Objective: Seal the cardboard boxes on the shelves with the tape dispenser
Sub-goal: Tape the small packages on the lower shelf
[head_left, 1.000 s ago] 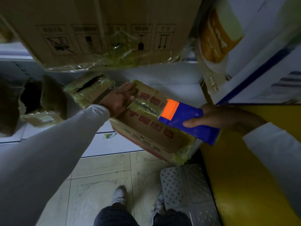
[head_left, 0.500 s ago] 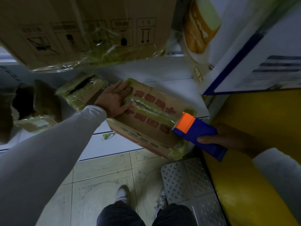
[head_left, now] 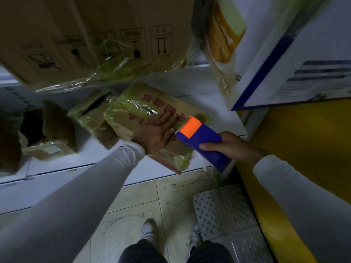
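A small cardboard box point(head_left: 136, 109) with red print and yellowish tape lies on the low white shelf point(head_left: 205, 103), its near corner over the shelf edge. My left hand point(head_left: 157, 133) lies flat on the box top, fingers straight. My right hand point(head_left: 228, 145) grips a blue tape dispenser point(head_left: 203, 141) with an orange head, which sits at the box's right end beside my left fingertips.
A second taped box point(head_left: 89, 112) leans behind the first, and a torn open one point(head_left: 43, 133) sits at the left. A large carton point(head_left: 95, 42) hangs overhead, a white printed carton point(head_left: 284, 54) at the right. Below are a yellow surface point(head_left: 303, 158), a metal step point(head_left: 224, 211) and my shoes.
The dispenser travelled from mid-box to the box's right end. My left hand shifted from the far left corner to the middle of the top. The box now lies farther onto the shelf.
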A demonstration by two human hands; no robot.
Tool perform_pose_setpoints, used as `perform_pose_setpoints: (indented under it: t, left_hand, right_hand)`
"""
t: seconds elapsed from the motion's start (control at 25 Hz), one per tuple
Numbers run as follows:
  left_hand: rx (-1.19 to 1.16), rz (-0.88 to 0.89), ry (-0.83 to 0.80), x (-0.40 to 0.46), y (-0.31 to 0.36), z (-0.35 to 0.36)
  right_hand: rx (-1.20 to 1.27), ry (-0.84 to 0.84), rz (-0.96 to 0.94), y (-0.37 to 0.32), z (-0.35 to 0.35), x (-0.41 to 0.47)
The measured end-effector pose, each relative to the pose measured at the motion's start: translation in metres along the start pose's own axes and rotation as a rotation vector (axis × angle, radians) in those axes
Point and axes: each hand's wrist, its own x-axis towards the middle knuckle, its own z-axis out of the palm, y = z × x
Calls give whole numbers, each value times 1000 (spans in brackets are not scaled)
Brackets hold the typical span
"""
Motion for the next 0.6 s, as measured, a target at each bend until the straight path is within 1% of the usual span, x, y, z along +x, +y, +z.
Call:
perform_pose_setpoints:
  t: [0.08,0.24,0.36,0.48,0.6]
  left_hand:
    - [58,-60,-16,5,-8,4]
    - [86,9,-42,10,-21,2]
    - [103,-2,-64,14,-18,7]
    - [154,-4,-101,18,-20,2]
    - [190,2,-115,16,-17,2]
  right_hand:
    - [12,-11,4,-6,1,3]
    - [-32,-90,11,-13,-21,-14]
    - [-71,-125,45,4,-59,-42]
    - [-73,-90,123,26,-65,-63]
    - [-70,-5,155,38,-38,-53]
